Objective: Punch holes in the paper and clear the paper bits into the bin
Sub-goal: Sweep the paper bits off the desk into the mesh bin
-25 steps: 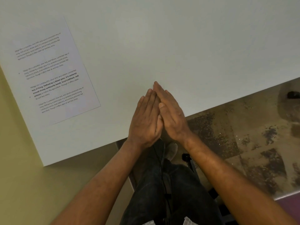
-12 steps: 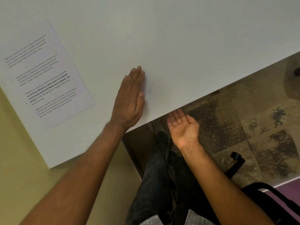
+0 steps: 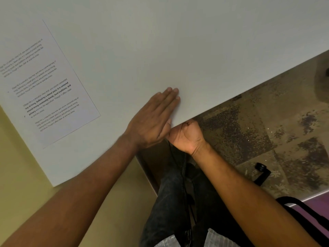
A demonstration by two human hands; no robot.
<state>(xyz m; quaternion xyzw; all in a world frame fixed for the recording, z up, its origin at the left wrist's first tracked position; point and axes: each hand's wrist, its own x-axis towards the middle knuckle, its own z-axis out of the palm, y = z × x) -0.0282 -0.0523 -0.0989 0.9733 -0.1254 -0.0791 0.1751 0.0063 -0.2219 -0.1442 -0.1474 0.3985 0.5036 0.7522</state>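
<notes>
The white table [image 3: 195, 50] fills the view, the printed paper [image 3: 44, 86] lying at its left end. The left hand [image 3: 153, 120] lies flat, fingers together, at the near edge. Touching it, the right hand [image 3: 187, 136] cups loosely below that edge over mottled floor [image 3: 267, 131].

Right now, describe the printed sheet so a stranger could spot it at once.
Start at the big white table and follow it to its left corner. The printed sheet lies flat there, apart from the left hand. It is the only thing on the table bearing text: short grey paragraphs, with a few lines in bold.
</notes>
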